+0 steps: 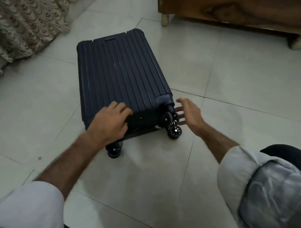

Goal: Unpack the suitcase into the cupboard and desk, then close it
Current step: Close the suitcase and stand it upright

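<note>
Closed dark ribbed hard-shell suitcase (120,75) could roll on smooth tiles.
Left hand (111,122) presses flat on it; right hand (188,113) spread, holding nothing, near wheels (172,124).

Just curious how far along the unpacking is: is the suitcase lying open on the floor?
No, the dark suitcase lies flat and closed on the tiled floor, with the left hand resting on it.

Left hand (111,122) rests on closed suitcase (120,73); right hand (189,113) beside.

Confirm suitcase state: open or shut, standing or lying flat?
Shut and lying flat. The suitcase rests on the tiled floor ribbed shell up, halves together, wheels pointing sideways toward the person. Contents cannot be seen.
</note>
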